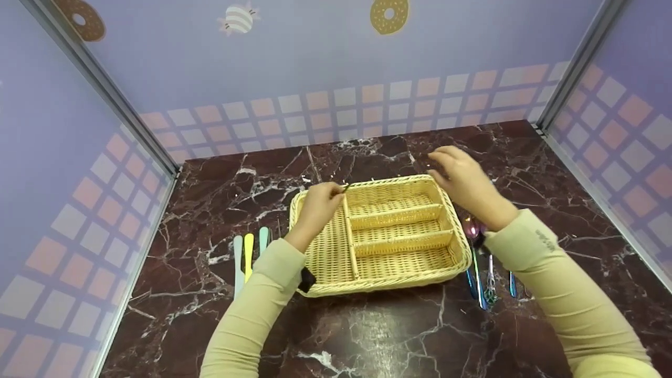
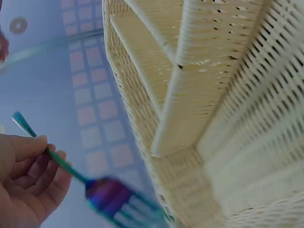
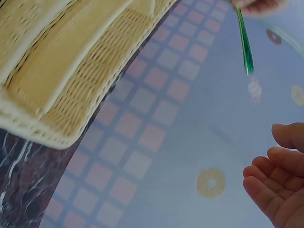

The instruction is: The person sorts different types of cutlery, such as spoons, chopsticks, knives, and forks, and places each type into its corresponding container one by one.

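Observation:
My left hand (image 1: 317,209) pinches an iridescent fork (image 2: 108,194) by its handle, above the far rim of the wicker basket (image 1: 378,286). In the left wrist view the tines point down toward the basket's side wall. The green end of the fork's handle also shows in the right wrist view, sticking out from the left hand. My right hand (image 1: 469,184) hovers over the basket's far right corner. It holds nothing, and its fingers are loosely bent in the right wrist view. Dividers split the basket into one long left compartment and three on the right.
Left of the basket lie utensils with a pale blue handle (image 1: 238,262), a yellow handle (image 1: 248,254) and a teal handle (image 1: 263,239). To its right, partly under the right arm, lie shiny utensils, including a small whisk (image 1: 491,286). Patterned panels enclose the marble-look table (image 1: 367,336).

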Tool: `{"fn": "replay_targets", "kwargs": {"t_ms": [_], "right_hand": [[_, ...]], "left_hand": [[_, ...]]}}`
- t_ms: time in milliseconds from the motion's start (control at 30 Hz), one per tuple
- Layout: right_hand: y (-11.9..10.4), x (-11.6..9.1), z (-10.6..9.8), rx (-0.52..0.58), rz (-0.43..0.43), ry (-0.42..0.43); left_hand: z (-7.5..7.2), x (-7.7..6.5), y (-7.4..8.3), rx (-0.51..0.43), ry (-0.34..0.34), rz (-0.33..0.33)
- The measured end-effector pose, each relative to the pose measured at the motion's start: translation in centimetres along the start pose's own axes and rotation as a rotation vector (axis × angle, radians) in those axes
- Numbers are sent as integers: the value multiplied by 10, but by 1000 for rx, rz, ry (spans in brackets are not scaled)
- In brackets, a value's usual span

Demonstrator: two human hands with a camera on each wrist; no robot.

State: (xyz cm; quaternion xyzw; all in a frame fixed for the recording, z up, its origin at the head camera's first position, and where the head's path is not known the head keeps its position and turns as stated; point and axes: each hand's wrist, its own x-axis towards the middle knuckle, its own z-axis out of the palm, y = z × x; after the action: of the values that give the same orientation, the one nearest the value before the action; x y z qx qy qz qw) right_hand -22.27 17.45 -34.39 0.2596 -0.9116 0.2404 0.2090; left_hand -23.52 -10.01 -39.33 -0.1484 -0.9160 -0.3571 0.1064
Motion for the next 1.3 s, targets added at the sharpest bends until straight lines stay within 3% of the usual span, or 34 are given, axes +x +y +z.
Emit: {"fn": "replay_targets", "kwargs": {"t_ms": [133, 200, 300, 367, 467, 533, 600, 633, 767, 833, 900, 967, 1000, 1067, 1133, 1167, 1233, 1300], "right_hand": [[17, -8, -7, -22, 40, -2], [22, -12, -8, -21, 50, -20], [26, -16, -6, -23, 57, -58], [27, -17, -6, -22, 57, -79], [29, -17, -7, -21, 57, -93], [30, -17, -7, -21, 56, -99], [32, -17, -7, -23, 55, -105], [33, -17, -6, -22, 53, -106], [37, -20, -4, -22, 31, -111], [40, -21, -3, -21, 19, -106], [41, -21, -2, -22, 9, -106], [43, -21, -2, -18, 6, -114], [43, -21, -2, -16, 4, -120], [43, -21, -1, -13, -2, -133], [43, -21, -1, -12, -6, -145], [43, -21, -1, -13, -9, -148], [43, -21, 0, -16, -12, -153], [44, -22, 0, -18, -11, -158]], "left_hand": [[1, 1, -23, -153, -5, -321], [5, 1, -33, -228, -40, -477], [9, -2, -44, -378, -131, -643], [30, 4, -76, -453, -214, -743], [70, 16, -132, -475, -313, -860], [102, 28, -174, -444, -372, -917], [115, 31, -186, -419, -394, -938], [117, 30, -183, -393, -394, -934], [137, 36, -197, -389, -416, -975], [162, 46, -227, -378, -412, -993], [205, 61, -290, -393, -417, -1017], [218, 64, -305, -383, -415, -1024], [218, 63, -304, -375, -412, -1027], [203, 56, -281, -354, -414, -1021], [166, 42, -226, -333, -416, -999], [156, 38, -212, -337, -417, -987], [142, 33, -193, -339, -433, -973], [136, 30, -186, -353, -469, -966]]}}
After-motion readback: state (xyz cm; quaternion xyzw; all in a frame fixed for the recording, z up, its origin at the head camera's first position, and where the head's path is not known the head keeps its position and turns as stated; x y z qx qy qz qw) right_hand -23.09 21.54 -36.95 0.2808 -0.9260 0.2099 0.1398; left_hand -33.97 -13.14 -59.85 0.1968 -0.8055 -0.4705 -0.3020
